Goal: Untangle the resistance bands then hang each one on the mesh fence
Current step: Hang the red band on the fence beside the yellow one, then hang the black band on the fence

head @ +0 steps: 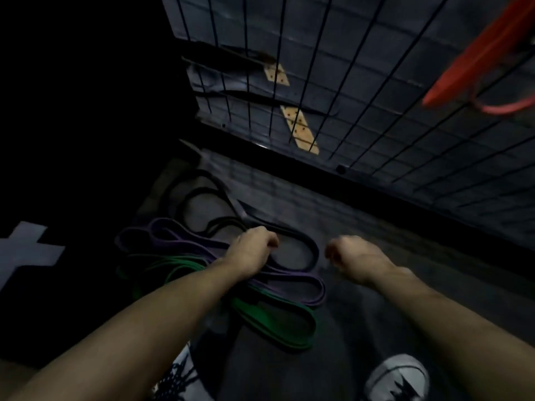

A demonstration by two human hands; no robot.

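Three resistance bands lie tangled on the dark floor: a black band (314, 253) farthest from me, a purple band (289, 277) across the middle, and a green band (289, 309) nearest my feet. My left hand (254, 246) is down on the pile where the black and purple bands cross. Its fingers are curled, and the dim blur hides whether they grip a band. My right hand (356, 259) hovers over bare floor just right of the black loop, fingers curled with nothing seen in them. A red band (469, 62) hangs on the mesh fence (373, 91) at upper right.
The fence stands ahead, its bottom edge along a dark floor rail. Pale wooden strips (301, 130) lie behind the mesh. A white cross mark (26, 250) is on the floor at left. My shoes (396, 377) are at the bottom edge. The left side is very dark.
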